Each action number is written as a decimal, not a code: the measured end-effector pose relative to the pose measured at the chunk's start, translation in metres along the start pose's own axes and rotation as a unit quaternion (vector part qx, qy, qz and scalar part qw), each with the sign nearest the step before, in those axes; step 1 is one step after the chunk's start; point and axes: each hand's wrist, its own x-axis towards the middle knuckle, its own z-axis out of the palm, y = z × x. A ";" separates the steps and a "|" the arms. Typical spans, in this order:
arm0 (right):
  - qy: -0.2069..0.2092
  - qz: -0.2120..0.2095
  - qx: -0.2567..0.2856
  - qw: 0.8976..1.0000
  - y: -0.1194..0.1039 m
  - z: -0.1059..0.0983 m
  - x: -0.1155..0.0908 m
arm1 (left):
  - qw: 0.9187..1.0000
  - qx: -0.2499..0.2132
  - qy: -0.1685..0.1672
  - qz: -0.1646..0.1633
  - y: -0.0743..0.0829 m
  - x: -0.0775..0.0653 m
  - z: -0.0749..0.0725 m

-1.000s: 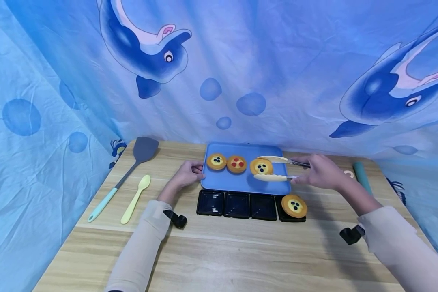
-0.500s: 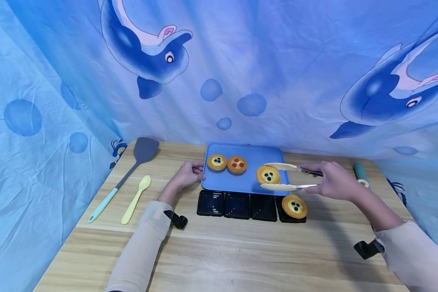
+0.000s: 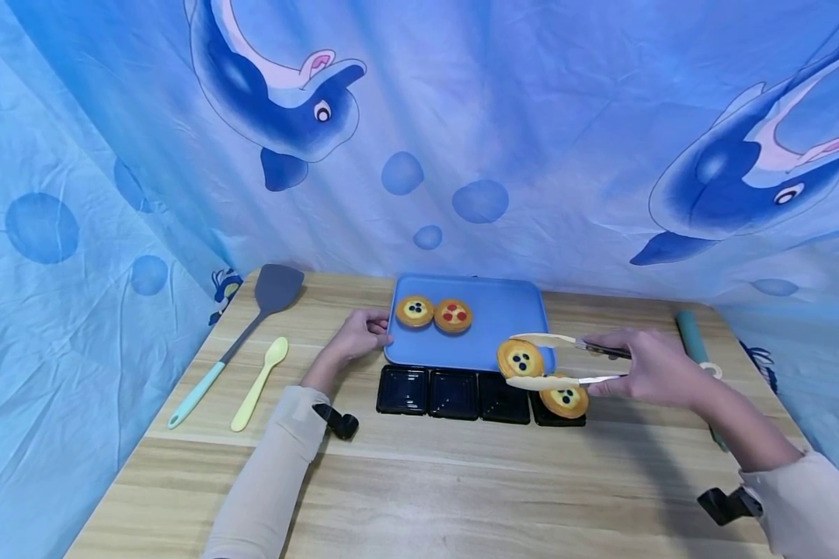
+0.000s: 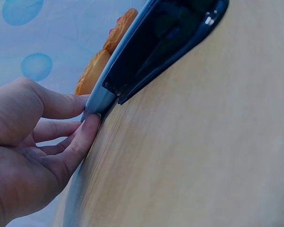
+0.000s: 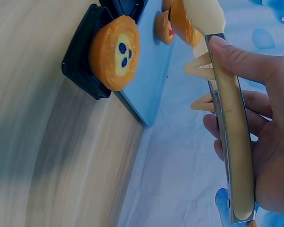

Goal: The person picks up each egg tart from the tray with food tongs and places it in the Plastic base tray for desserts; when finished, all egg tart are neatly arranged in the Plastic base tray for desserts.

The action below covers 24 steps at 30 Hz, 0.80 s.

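In the head view, my left hand (image 3: pixel 359 334) pinches the left edge of a blue tray (image 3: pixel 503 310), thumb and fingertips on its rim (image 4: pixel 92 105). My right hand (image 3: pixel 660 369) grips tongs (image 3: pixel 547 340) with cream tips. Between the tips is an egg tart (image 3: pixel 520 359) with blueberries, held over the tray's front right corner. On the tray's left half sit a blueberry tart (image 3: pixel 415 311) and a red-topped tart (image 3: pixel 453 317). Another blueberry tart (image 3: pixel 565 397) sits tilted in the rightmost black box (image 5: pixel 87 66), partly behind the tongs.
A row of black square boxes (image 3: pixel 454 392) lies along the tray's front. On the left lie a spatula (image 3: pixel 278 287) and a pale yellow spoon (image 3: pixel 260 383). A green rolled item (image 3: pixel 690 335) lies at the right. A blue curtain (image 3: pixel 461 140) hangs behind the wooden table (image 3: pixel 419 489).
My right hand has moved right and toward the front with the tongs, bringing the blueberry tart from the tray's right half to its front corner. My left hand has stayed at the tray.
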 end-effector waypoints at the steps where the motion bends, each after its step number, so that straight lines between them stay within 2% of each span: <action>1: -0.003 0.005 0.001 1.000 -0.001 0.001 -0.001 | 1.000 0.001 0.000 0.001 0.000 0.000 0.000; 12: -0.014 0.003 -0.007 1.000 -0.004 0.012 -0.006 | 1.000 0.004 -0.004 0.005 0.001 -0.001 0.000; 24: -0.033 0.001 0.018 0.999 -0.003 0.027 -0.005 | 1.000 0.007 -0.003 0.004 -0.001 0.000 -0.001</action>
